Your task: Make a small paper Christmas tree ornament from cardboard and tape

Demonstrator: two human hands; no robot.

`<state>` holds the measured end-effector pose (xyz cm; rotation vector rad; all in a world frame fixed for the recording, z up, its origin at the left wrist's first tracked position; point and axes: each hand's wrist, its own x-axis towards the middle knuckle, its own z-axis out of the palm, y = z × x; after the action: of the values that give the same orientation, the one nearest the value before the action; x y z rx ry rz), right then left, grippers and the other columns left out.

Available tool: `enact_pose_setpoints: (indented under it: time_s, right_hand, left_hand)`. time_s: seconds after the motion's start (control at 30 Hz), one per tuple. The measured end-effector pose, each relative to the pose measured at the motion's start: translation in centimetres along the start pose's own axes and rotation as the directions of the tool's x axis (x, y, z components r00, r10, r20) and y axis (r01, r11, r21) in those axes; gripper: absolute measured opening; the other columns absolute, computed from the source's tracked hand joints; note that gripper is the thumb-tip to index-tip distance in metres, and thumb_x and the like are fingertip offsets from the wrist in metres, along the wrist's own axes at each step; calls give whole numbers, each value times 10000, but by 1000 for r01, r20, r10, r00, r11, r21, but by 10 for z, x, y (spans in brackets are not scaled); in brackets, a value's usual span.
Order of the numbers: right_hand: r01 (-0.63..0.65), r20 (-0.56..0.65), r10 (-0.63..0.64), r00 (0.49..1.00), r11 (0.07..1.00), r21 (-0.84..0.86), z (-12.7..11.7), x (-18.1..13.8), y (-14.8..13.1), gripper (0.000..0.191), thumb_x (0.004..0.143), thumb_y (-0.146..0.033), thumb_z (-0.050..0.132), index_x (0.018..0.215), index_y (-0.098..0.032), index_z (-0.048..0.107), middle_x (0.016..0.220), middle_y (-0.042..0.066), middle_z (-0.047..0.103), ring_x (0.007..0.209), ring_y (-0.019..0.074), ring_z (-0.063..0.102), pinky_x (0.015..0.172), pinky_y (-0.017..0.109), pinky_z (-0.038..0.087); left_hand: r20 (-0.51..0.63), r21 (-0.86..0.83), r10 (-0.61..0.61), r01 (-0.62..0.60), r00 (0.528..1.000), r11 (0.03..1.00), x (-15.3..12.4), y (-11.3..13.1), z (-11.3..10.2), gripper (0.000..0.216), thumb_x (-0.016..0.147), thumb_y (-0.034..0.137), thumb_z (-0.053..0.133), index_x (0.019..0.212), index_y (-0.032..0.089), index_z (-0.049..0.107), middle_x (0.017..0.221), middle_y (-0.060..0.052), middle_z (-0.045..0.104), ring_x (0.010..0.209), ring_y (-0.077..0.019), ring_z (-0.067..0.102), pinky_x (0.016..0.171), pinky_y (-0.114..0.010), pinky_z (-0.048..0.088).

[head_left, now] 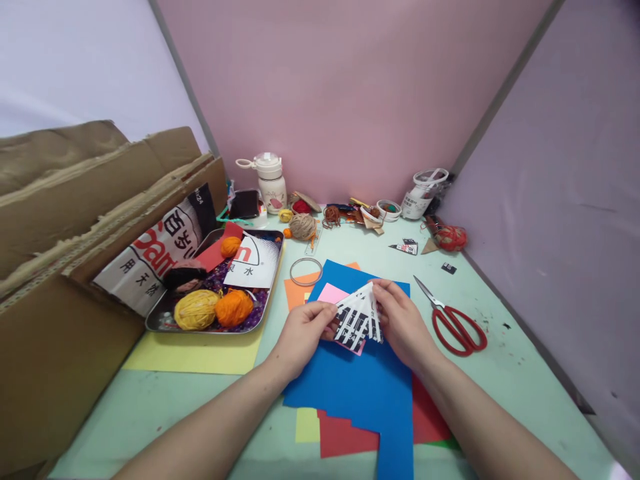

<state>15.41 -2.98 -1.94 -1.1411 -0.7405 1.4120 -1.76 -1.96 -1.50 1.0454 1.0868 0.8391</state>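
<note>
Walls [350, 100]: pink at the back, pale lilac at the sides, with grey seams at the corners.

Table [530, 407]: pale green. Its surface shows between the scissors and the right-hand edge, dotted with dark specks, and again between the left forearm and the cardboard.

Cardboard [45, 380]: brown, standing along the left, ragged-edged.

Blue sheet [355, 387]: in the middle, near edge cut in steps, other coloured paper showing from under it.

Tray [267, 307]: metal-rimmed, holding yarn, on a yellow sheet [195, 355]; well apart from the left hand.

Left hand [303, 330]: thumb and fingers closed in a pinch on the fan's left side; the lower fingers are partly hidden.

Right hand [404, 323]: thumb and forefinger closed at the fan's upper right, by its gathered point; the other fingers curl behind — their hold cannot be told.

Scissors [447, 312]: red-handled, blades together, near the right forearm, tips pointing away.

Fan [357, 320]: pleated paper, black and white, between both hands, spread towards the wearer, over the blue sheet and a pink piece [336, 293] — contact with either unclear.

Ring [305, 285]: grey, beyond the left hand.

Scrap [449, 269]: black, beyond the scissors.
</note>
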Motion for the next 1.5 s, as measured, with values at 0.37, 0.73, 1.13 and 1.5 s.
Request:
enact_pose_setpoints:
  time_s: [0.37, 0.73, 1.13, 1.5]
  right_hand:
    - [17, 37, -19, 999, 999, 29, -1, 1, -2, 280, 682, -332, 746, 870, -191, 595, 785, 2, 685, 655, 130, 618, 621, 254, 476]
    - [32, 53, -33, 998, 999, 16, 3, -4, 1, 324, 685, -340, 739, 911, -202, 552, 849, 18, 675, 740, 164, 632, 669, 289, 494]
    - [534, 256, -496, 830, 570, -625, 3, -13, -3, 170, 806, -220, 581, 971, -234, 546, 985, 40, 592, 912, 187, 538, 810, 357, 440]
    - [667, 465, -520, 716, 314, -675, 3, -12, 7, 189, 866, -171, 517, 1043, -238, 519, 982, 43, 607, 947, 189, 541, 810, 353, 460]
  left_hand:
    - [111, -166, 15, 4, 994, 986, -1, 1, -1, 300, 788, 349, 591, 968, 119, 661, 816, -64, 661, 734, -144, 604, 705, -277, 491]
    - [148, -150, 20, 2, 989, 989, -3, 2, 2, 287, 727, 347, 673, 926, 141, 687, 889, -60, 682, 806, -169, 607, 740, -300, 503]
    - [91, 259, 102, -123, 991, 958, -3, 0, -4, 219, 770, 314, 568, 820, 148, 702, 761, -25, 671, 691, -147, 566, 626, -236, 425]
    - [122, 515, 227, -257, 966, 818, -8, 1, 0, 251, 780, 280, 499, 821, 195, 732, 762, -9, 700, 740, -168, 598, 664, -233, 440]
